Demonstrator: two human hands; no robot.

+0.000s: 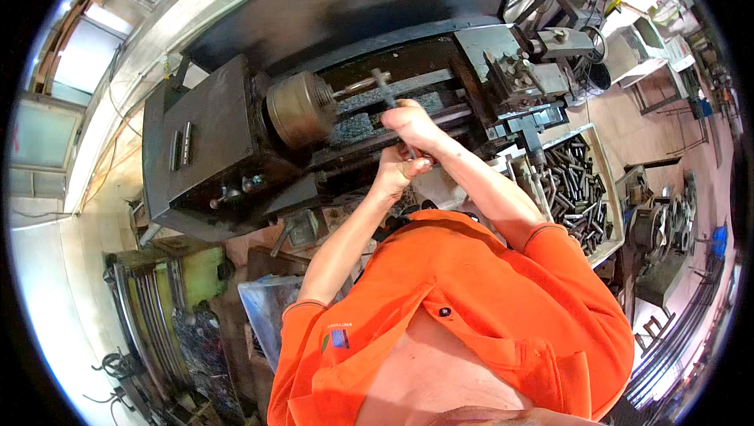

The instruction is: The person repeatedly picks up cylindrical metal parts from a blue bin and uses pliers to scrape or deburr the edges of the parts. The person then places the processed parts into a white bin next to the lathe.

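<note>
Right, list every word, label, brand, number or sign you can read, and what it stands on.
Orange shirt, chest: small lettering beside a blue patch, too small to read.
Lathe headstock: no readable text.
Elsewhere: nothing I can read.

Left grip (pixel 399 167), right grip (pixel 411 124) on metal tool (pixel 384 88) near rod (pixel 353 87), lathe chuck (pixel 297 109).

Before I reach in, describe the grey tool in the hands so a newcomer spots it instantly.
On the dark lathe, look right of the round chuck. The slim grey tool slants from the left hand up past the right hand. Unlike the loose rods in the tray, it is held.
</note>
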